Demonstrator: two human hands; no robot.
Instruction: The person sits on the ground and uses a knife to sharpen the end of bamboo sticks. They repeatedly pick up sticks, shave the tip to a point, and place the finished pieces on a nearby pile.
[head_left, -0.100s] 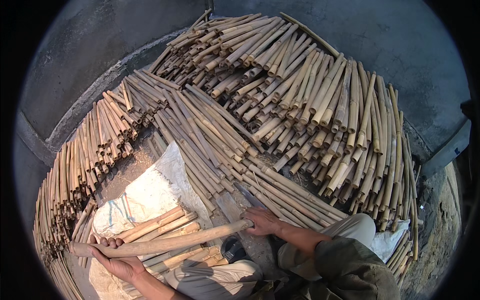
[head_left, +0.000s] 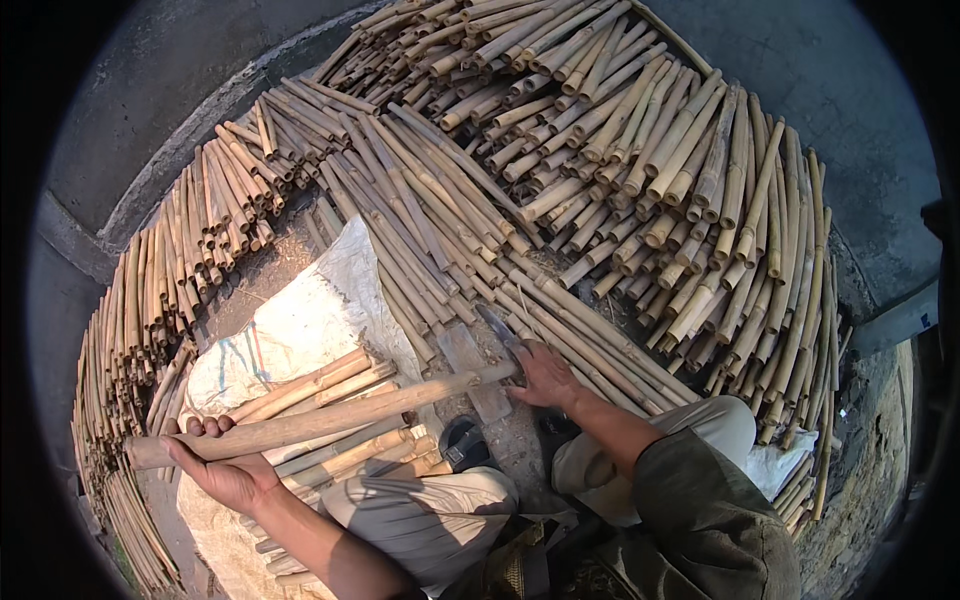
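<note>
My left hand grips the thick left end of a long bamboo pole that lies across my lap, palm up with the fingers curled over it. My right hand is at the pole's far right end, closed on the handle of a knife. The grey blade points up and left, just above the pole's tip. Under that tip lies a flat wooden block on the ground.
Several cut bamboo pieces lie on a white sack by my left knee. Large stacks of bamboo sticks fan around me from the left to the right. A concrete wall curves behind them. My bent knees fill the bottom.
The whole scene sits a little higher in the picture now. Both hands keep the same hold on the pole and the knife.
</note>
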